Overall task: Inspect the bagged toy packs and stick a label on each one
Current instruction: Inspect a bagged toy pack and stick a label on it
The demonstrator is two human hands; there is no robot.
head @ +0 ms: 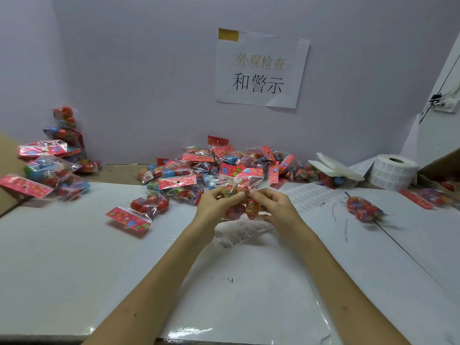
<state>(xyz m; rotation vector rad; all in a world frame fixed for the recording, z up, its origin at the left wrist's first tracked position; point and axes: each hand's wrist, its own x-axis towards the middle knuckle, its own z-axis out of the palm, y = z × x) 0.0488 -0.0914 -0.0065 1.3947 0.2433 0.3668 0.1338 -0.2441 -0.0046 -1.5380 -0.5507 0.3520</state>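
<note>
I hold one clear toy pack (241, 178) with a red flowered header upright over the white table (74, 257). My left hand (216, 204) pinches its lower left side. My right hand (271, 204) pinches its lower right, next to a small orange item inside the bag. A strip of printed labels (239, 235) lies on the table just under my hands. Behind the pack sits a large heap of similar toy packs (199, 168). More label sheets (308, 195) lie to the right of my hands.
A second stack of packs (47, 165) rests at the left on a cardboard box. A single pack (135, 212) lies left of my hands, another (363, 207) at the right. A roll of labels (393, 173) stands at the back right. A paper sign (261, 68) hangs on the wall.
</note>
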